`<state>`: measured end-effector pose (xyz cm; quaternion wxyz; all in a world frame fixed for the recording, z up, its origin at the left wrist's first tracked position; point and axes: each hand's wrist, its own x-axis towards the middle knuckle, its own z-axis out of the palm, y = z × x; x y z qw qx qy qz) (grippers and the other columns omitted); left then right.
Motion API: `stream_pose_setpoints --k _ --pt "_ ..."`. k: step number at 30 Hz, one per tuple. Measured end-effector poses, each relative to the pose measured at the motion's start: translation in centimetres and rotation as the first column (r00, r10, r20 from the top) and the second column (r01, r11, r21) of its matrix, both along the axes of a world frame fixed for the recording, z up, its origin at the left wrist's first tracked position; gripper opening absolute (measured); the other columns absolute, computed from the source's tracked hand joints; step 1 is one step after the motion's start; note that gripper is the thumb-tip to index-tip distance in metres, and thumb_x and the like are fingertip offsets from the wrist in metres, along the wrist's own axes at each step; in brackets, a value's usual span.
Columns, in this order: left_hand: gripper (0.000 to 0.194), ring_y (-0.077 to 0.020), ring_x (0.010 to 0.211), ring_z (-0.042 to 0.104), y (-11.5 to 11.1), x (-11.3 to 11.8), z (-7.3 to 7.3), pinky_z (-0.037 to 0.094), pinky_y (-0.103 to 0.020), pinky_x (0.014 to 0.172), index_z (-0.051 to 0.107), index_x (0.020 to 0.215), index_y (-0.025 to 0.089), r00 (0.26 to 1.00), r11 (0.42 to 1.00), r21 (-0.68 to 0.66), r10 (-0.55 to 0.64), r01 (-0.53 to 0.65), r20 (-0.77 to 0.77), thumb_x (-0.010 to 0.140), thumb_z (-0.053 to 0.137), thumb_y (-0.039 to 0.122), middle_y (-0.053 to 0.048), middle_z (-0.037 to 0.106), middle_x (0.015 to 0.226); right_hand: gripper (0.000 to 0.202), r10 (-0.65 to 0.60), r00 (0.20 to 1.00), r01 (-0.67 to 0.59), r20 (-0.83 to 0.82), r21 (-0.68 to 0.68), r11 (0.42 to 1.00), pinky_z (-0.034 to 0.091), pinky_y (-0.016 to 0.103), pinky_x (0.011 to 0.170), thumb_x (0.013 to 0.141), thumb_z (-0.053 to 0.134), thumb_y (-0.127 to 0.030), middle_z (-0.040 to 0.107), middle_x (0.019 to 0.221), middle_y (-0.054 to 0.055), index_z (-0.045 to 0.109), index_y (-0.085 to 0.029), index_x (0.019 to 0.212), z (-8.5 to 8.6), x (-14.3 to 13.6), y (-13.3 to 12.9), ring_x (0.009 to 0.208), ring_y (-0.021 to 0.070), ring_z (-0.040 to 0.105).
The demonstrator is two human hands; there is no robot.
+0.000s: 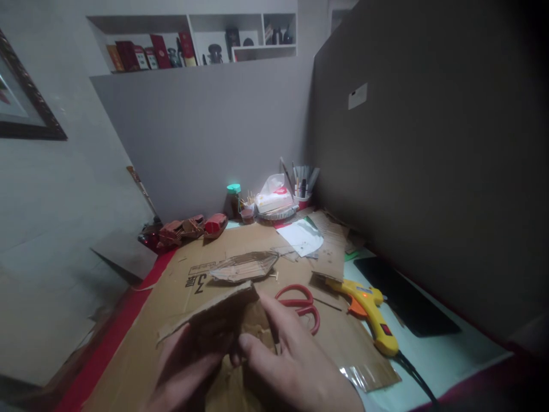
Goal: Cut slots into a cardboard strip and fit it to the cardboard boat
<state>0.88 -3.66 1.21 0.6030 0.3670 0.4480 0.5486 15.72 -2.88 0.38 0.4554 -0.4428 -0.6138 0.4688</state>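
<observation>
Your left hand and right hand both grip a folded cardboard piece at the near edge of the desk, just above the big flat cardboard sheet that covers most of the desk top.

Left hand: fingers curled under the piece from the near-left; only knuckles and palm show, fingertips hidden.

Right hand: forefinger and thumb pinched on the piece's right end, other fingers loosely bent behind.

Just beyond the held piece lies a flat pointed cardboard shape on the sheet. Red-handled scissors lie just right of your right fingertips, blades not clear. Yellow glue gun lies further right, nozzle pointing away toward the far left, cord running off the near-right corner. A black slab lies beside it toward the right edge.

Along the far edge: tissue box, pen cup, green-capped jar. Red-brown models sit at the far-left corner.
</observation>
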Motion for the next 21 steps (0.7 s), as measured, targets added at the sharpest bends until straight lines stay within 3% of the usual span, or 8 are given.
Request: stream_pose_setpoints --k 3,5,8,11,15,18,21 --pt "0.033 -0.0263 0.099 0.068 0.3 -0.9 -0.6 0.056 -0.024 0.076 0.075 0.099 0.026 0.981 0.994 0.097 -0.032 0.051 -0.192 0.068 0.082 0.036 -0.004 0.075 0.097 0.031 0.035 0.999 -0.035 0.000 0.067 0.997 0.049 0.037 0.084 0.078 0.057 -0.022 0.068 0.097 0.004 0.063 -0.024 0.108 0.9 0.4 -0.3 0.097 0.0239 0.061" --pt "0.023 -0.0228 0.087 0.068 0.6 -1.4 -0.9 0.054 -0.021 0.068 0.076 0.086 0.024 0.947 0.980 0.132 -0.100 0.146 -0.305 0.065 0.084 0.032 -0.003 0.075 0.087 0.024 0.010 1.000 -0.012 0.029 0.088 0.996 0.048 0.035 0.080 0.079 0.055 -0.022 0.067 0.091 0.002 0.063 -0.025 0.101 1.2 0.4 -0.5 0.091 0.0226 0.061" --pt "0.016 -0.0185 0.069 0.064 1.4 -1.8 -1.3 0.052 -0.023 0.061 0.075 0.076 0.025 0.954 0.982 0.076 -0.150 0.175 -0.258 0.068 0.079 0.038 -0.001 0.072 0.075 0.005 -0.094 0.992 0.090 0.088 0.042 0.995 0.046 0.032 0.073 0.082 0.054 -0.028 0.063 0.078 0.000 0.058 -0.026 0.084 0.9 0.2 -0.8 0.082 0.0207 0.059" --pt "0.013 -0.0165 0.058 0.061 2.4 -2.3 -1.5 0.049 -0.023 0.057 0.075 0.073 0.024 0.953 0.977 0.025 -0.198 0.210 -0.230 0.063 0.080 0.030 0.000 0.068 0.062 0.013 -0.089 0.995 0.086 0.054 0.060 0.994 0.044 0.030 0.068 0.086 0.050 -0.033 0.057 0.072 -0.002 0.049 -0.025 0.075 0.3 0.0 -0.6 0.074 0.0187 0.056" --pt "0.012 -0.0152 0.054 0.062 3.1 -2.5 -1.5 0.046 -0.020 0.053 0.074 0.064 0.022 0.955 0.982 0.022 -0.179 0.190 -0.237 0.056 0.082 0.026 -0.001 0.070 0.057 0.005 -0.003 0.997 -0.005 0.072 0.110 0.994 0.043 0.032 0.072 0.084 0.048 -0.027 0.060 0.077 -0.002 0.052 -0.025 0.081 0.2 0.5 -0.3 0.077 0.0190 0.057" --pt "0.016 -0.0166 0.053 0.063 2.7 -2.0 -0.9 0.047 -0.021 0.053 0.075 0.066 0.023 0.959 0.987 0.030 -0.148 0.160 -0.241 0.052 0.082 0.028 -0.002 0.072 0.058 0.010 -0.004 0.991 -0.016 0.136 0.144 0.989 0.043 0.033 0.074 0.083 0.051 -0.023 0.063 0.082 -0.002 0.056 -0.027 0.090 0.4 0.9 -0.4 0.083 0.0199 0.057" --pt "0.012 -0.0143 0.054 0.062 2.0 -1.3 0.0 0.046 -0.019 0.053 0.076 0.064 0.023 0.956 0.991 0.063 -0.095 0.117 -0.279 0.052 0.079 0.026 0.000 0.072 0.060 0.012 -0.003 0.992 -0.024 0.125 0.212 0.977 0.041 0.029 0.072 0.084 0.048 -0.019 0.060 0.077 -0.004 0.056 -0.027 0.088 0.0 0.9 -0.4 0.078 0.0164 0.056"
